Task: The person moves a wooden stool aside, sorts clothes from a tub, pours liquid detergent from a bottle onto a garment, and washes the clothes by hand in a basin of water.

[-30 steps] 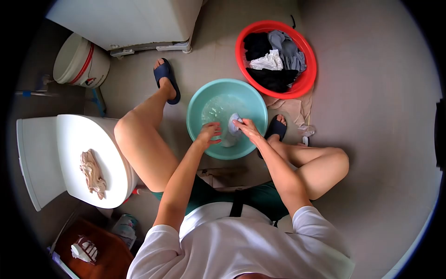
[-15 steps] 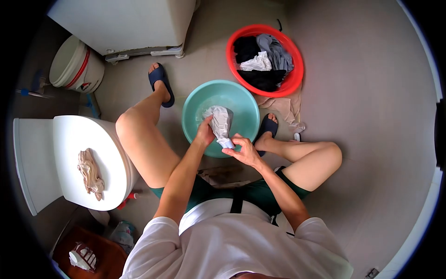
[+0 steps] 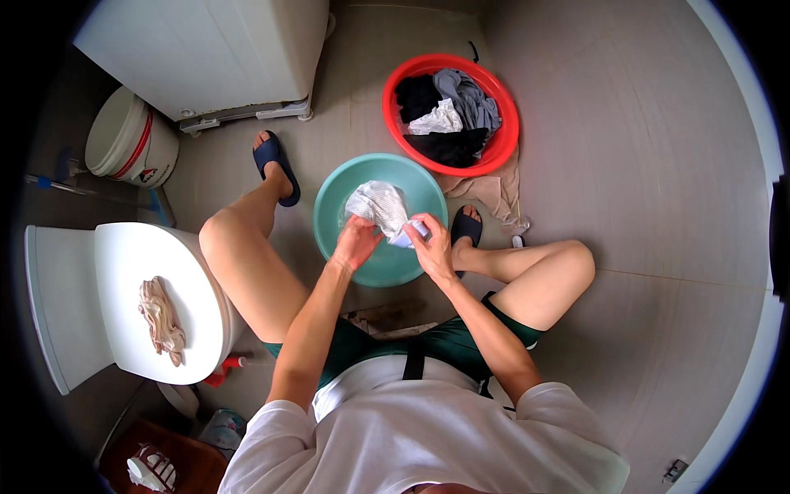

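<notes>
A light grey, finely striped garment [image 3: 378, 203] with a pale bluish band at one end hangs over the teal basin [image 3: 322, 216]. Its exact kind is unclear. My left hand [image 3: 358, 243] pinches its lower left edge, fingers closed on the fabric. At the banded end, my right hand [image 3: 434, 247] grips the cloth between thumb and fingers. Both hands are above the near half of the basin, which stands on the floor between my feet. Some water seems to lie in it, partly hidden by the garment.
Behind the basin, a red tub [image 3: 512, 123] holds black, grey and white clothes. A beige cloth [image 3: 494, 188] lies beside it. Left are a closed toilet lid [image 3: 202, 313] with a crumpled beige garment [image 3: 161, 321], a white bucket [image 3: 123, 136] and a white appliance [image 3: 206, 58].
My hands have turned the garment from nearly upright to slanting across the basin. The left hand has moved down along it to its lower edge. The whole view has shifted slightly.
</notes>
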Motion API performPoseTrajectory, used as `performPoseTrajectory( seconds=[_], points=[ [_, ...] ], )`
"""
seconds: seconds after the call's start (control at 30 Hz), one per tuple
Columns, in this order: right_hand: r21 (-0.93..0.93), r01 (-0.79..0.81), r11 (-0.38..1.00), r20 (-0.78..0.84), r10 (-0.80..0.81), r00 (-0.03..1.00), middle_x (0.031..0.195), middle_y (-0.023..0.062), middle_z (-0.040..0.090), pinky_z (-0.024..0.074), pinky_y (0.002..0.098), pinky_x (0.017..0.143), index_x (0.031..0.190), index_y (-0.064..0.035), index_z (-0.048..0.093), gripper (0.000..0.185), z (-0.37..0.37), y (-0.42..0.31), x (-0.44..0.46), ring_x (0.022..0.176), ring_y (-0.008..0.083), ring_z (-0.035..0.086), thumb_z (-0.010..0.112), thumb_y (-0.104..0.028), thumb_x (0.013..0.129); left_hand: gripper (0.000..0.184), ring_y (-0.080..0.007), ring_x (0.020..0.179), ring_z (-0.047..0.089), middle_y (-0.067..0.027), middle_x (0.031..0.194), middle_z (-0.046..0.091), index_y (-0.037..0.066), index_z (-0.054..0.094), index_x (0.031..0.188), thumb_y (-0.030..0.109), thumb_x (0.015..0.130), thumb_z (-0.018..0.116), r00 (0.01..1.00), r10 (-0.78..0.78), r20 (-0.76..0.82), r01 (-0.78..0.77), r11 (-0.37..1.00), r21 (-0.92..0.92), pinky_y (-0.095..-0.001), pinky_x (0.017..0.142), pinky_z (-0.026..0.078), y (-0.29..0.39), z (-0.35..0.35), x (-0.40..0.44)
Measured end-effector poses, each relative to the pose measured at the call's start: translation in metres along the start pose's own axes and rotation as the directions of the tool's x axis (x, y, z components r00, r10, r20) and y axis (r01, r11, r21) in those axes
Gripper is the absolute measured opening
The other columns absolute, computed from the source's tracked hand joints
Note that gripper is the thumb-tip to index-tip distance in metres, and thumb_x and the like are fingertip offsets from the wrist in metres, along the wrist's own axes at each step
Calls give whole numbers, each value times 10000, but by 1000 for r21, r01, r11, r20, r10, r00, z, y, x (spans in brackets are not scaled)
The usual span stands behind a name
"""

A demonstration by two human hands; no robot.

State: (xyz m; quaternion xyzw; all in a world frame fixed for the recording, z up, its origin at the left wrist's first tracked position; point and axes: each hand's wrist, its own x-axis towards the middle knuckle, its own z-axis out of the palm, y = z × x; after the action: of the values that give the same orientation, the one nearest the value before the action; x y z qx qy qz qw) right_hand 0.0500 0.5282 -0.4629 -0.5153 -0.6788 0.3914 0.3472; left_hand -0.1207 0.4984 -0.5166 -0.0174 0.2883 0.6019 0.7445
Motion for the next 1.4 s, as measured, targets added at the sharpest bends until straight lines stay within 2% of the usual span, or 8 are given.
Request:
performPoseTrajectory(
  seconds=[0.27,0.47,0.7,0.87,0.9,1.03,1.17,1.4],
  points=[
    [10,145,989,331,-140,933,834,152,620,473,372,651,918,-20,625,126,15,-9,21,758,307,605,630,-75,805,327,-196,881,589,-108,1002,561,6,510,1043,170,815,677,886,251,-390,307,314,899,-373,790,517,-55,-71,24],
    [-16,464,885,426,-414,804,790,122,588,461,402,719,827,-40,606,93,33,-37,-30,795,294,589,642,-39,741,284,-205,773,609,-106,900,625,23,564,1031,261,904,477,966,-248,-73,251,968,31,-347,710,521,-84,-96,51],
    [0,264,964,331,-250,910,792,98,548,460,372,673,923,-30,580,161,14,-51,-70,779,291,556,624,17,775,204,-209,942,544,-80,1012,542,80,510,1064,200,904,470,937,201,286,-281,919,275,-330,847,466,-60,-23,52],
    [49,130,990,205,-138,969,884,92,583,471,290,691,1003,-25,562,187,-5,-38,-64,763,193,582,613,-1,825,212,-255,858,579,-86,913,571,104,606,936,160,733,586,864,-29,502,-283,-854,437,-371,727,495,29,118,-19],
    [61,31,998,190,-42,981,919,58,576,457,262,701,1029,-32,575,190,-12,-25,-59,765,135,562,617,-28,844,216,-246,780,586,-75,850,561,102,603,903,142,691,604,583,203,786,-435,-740,514,-375,630,498,16,84,-1],
    [304,-220,927,45,217,975,968,17,529,463,276,753,1196,-76,480,337,-21,15,-19,895,117,526,613,-137,893,280,-222,771,584,-79,923,585,113,607,992,155,715,609,773,7,635,-388,-786,481,-354,566,471,41,131,-33],
    [591,-574,567,358,453,816,1257,83,432,456,356,871,1350,-109,330,576,-25,-5,12,1083,165,497,618,-309,893,312,-192,858,577,-34,972,607,124,569,1063,208,766,610,884,38,466,-403,567,718,-304,739,440,3,67,-2],
    [508,-538,673,266,472,841,1114,57,553,465,314,812,1229,-60,443,459,-5,-23,15,970,138,555,659,-245,870,694,-183,995,558,-67,1222,507,107,341,1402,168,787,655,962,34,271,-164,865,474,-267,652,518,-9,19,7]
  ],
)
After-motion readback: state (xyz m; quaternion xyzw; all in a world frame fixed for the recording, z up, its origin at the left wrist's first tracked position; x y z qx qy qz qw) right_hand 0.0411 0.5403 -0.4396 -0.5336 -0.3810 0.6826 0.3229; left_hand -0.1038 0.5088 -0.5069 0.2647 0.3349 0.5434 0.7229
